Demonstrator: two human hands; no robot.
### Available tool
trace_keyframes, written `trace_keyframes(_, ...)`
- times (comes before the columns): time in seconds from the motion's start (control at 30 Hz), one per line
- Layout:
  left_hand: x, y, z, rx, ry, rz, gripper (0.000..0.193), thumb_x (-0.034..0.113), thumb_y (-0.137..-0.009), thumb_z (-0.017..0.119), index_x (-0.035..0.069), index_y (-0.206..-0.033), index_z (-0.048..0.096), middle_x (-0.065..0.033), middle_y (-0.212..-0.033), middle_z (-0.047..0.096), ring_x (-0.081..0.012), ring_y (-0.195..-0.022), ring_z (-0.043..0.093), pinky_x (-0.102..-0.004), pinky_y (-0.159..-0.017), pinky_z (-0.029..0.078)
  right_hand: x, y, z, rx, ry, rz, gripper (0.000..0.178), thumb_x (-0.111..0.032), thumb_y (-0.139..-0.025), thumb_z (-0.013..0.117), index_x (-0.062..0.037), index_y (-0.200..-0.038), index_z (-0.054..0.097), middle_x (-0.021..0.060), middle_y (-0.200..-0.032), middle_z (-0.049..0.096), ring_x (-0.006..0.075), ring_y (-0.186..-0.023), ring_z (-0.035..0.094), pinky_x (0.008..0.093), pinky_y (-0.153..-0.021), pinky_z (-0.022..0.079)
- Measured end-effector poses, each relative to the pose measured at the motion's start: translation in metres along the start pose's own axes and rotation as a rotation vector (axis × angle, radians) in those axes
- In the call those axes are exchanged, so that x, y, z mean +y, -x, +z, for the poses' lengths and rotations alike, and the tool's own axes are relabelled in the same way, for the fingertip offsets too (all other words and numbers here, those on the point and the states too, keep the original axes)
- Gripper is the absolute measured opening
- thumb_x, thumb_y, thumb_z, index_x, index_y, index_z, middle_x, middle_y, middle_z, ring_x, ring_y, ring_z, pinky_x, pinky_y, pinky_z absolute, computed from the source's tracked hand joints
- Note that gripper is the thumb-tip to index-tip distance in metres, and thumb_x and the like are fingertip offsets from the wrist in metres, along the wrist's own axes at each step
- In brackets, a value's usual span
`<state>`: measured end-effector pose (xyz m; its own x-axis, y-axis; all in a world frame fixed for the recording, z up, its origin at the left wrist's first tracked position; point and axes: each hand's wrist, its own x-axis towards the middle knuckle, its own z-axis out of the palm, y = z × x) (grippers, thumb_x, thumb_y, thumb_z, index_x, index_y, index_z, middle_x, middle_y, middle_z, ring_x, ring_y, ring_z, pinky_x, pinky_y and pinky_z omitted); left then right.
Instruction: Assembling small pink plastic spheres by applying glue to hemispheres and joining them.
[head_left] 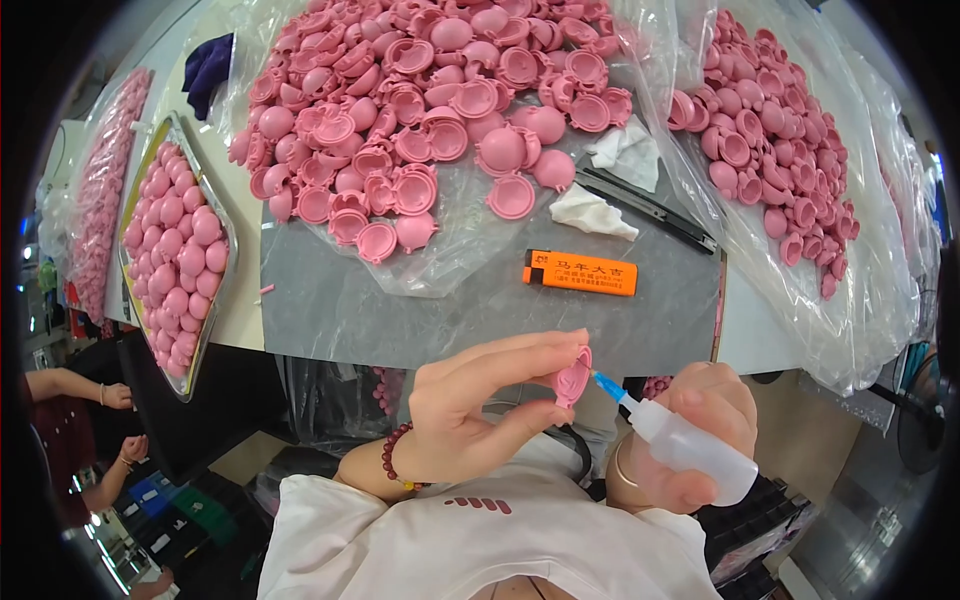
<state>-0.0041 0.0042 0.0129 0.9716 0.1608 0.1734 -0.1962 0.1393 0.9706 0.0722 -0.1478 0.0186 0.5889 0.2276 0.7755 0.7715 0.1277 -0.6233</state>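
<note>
Left hand [465, 400] pinches the pink shell [571, 380] on the near side of the orange lighter [582, 274]; right hand [722, 405] grips the dropper bottle [708, 458]. Shell judged light, stiff; best held edgewise.

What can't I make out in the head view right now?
Head view:
Fill level in the bottle: cloudy wall, right grip partly over it.
Whether the tip touches the shell: too small.
Big pile: underside buried, far side cut by the upper edge.
Person at left: mostly cut off by the dark rim.
</note>
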Motion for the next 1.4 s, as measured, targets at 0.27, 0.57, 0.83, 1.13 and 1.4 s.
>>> trace_keyframes(0.27,-0.004,-0.007,-0.008,-0.183,0.45,0.105,0.03,0.007,-0.08,0.055,-0.002,-0.108,0.049,-0.0135,-0.109,0.053,-0.0205,-0.096,0.054,-0.0312,-0.082,0.043,0.009,0.0,-0.03,0.312,0.458,0.51,0.035,-0.013,-0.085,0.046,0.0085,-0.111,0.041,0.0199,-0.103,0.051,0.0284,-0.099,0.048,0.035,-0.089,0.037)
trace_keyframes(0.57,-0.01,0.005,0.001,-0.283,1.397,-0.159,0.043,0.014,-0.08,0.057,0.007,-0.116,0.036,-0.0113,-0.112,0.049,-0.0131,-0.076,0.056,-0.0244,-0.067,0.049,0.013,-0.02,-0.031,-0.055,0.522,0.259,0.045,-0.008,-0.068,0.069,0.004,-0.105,0.045,0.0125,-0.086,0.055,0.0197,-0.07,0.052,0.0271,-0.057,0.044)
trace_keyframes(0.83,-0.007,0.007,-0.002,-0.345,1.42,-0.159,0.038,0.01,-0.082,0.054,0.011,-0.115,0.036,-0.0033,-0.108,0.05,-0.0108,-0.076,0.057,-0.0235,-0.069,0.049,0.034,-0.074,-0.085,-0.497,1.249,0.062,0.026,-0.015,-0.075,0.06,0.0041,-0.093,0.059,0.018,-0.093,0.058,0.0292,-0.084,0.055,0.0337,-0.075,0.043)
trace_keyframes(1.13,-0.005,0.016,-0.002,-0.338,1.385,-0.175,0.044,0.01,-0.08,0.057,0.006,-0.117,0.034,-0.0091,-0.111,0.05,-0.01,-0.074,0.058,-0.0222,-0.064,0.05,0.03,-0.071,-0.088,-0.369,1.231,0.271,0.024,-0.016,-0.074,0.058,0.0034,-0.088,0.062,0.0193,-0.087,0.059,0.0332,-0.083,0.053,0.0378,-0.079,0.041)
trace_keyframes(1.4,-0.006,0.013,-0.002,-0.341,1.381,-0.181,0.044,0.011,-0.079,0.058,0.006,-0.117,0.034,-0.0092,-0.111,0.05,-0.0097,-0.073,0.058,-0.022,-0.064,0.05,0.041,-0.061,-0.093,-0.37,1.142,0.153,0.026,-0.013,-0.074,0.061,0.0018,-0.095,0.059,0.018,-0.083,0.059,0.0304,-0.076,0.055,0.0379,-0.073,0.042)
